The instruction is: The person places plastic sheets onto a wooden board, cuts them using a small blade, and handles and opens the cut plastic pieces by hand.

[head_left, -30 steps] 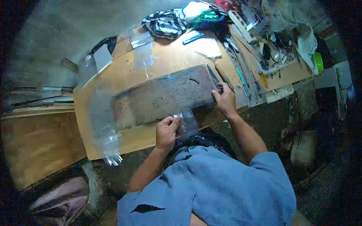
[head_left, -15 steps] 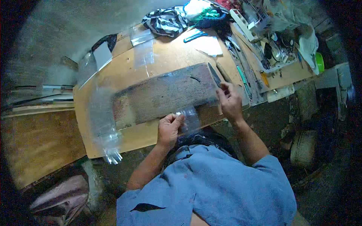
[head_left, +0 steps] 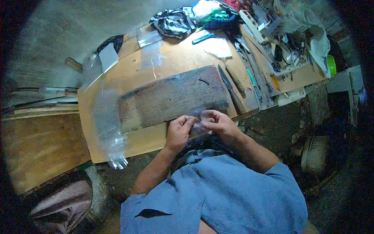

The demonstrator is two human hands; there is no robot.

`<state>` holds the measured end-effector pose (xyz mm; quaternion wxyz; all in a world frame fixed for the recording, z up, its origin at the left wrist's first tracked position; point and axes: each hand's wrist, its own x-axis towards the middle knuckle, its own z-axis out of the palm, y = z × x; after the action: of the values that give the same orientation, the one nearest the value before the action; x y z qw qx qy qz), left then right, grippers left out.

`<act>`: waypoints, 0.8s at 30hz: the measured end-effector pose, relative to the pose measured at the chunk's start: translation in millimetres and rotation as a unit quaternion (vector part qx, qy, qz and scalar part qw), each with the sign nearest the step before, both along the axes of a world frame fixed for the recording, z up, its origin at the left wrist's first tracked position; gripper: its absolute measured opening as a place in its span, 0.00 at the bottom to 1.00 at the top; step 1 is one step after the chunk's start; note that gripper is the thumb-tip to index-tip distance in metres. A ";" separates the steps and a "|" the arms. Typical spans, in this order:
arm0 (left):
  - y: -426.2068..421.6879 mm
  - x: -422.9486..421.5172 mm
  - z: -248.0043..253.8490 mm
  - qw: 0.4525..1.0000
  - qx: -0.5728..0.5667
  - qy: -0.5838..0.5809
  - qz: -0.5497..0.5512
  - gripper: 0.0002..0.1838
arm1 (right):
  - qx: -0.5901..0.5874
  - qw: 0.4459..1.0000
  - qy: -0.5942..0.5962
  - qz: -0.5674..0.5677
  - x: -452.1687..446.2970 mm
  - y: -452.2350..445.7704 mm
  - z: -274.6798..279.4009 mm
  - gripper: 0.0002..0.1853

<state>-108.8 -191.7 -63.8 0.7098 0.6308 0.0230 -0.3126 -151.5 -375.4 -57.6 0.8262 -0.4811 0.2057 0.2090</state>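
My left hand (head_left: 179, 133) is closed in a pinch on a piece of clear plastic film (head_left: 196, 128) at the table's front edge. Facing it, my right hand (head_left: 220, 124) is at the film's other side, thumb and fingers parted and slightly blurred. Just beyond both hands lies a worn wooden board (head_left: 167, 97) with a short dark strip (head_left: 203, 81) on it. A dark-bladed knife (head_left: 231, 90) rests along the board's right end, out of my hands.
A stack of clear plastic pieces (head_left: 108, 124) lies at the left, more film (head_left: 151, 54) at the back. Beside the knife is a wooden-handled tool (head_left: 235, 80). A blue cutter (head_left: 203, 38), striped bag (head_left: 174, 23) and tray of small tools (head_left: 290, 64) occupy the far side.
My right hand has let go of the knife, which now lies beside the board, and has moved left to the plastic film. My left hand still pinches the film.
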 end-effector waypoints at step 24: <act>1.9 6.0 -4.6 0.998 0.021 0.023 0.051 0.07 | -0.145 0.983 -0.087 -0.075 1.6 -17.9 -7.1 0.05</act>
<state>-102.8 -189.8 -68.4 0.7105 0.6364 0.0787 -0.2898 -149.9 -393.3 -64.7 0.7758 -0.5953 0.1965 0.0716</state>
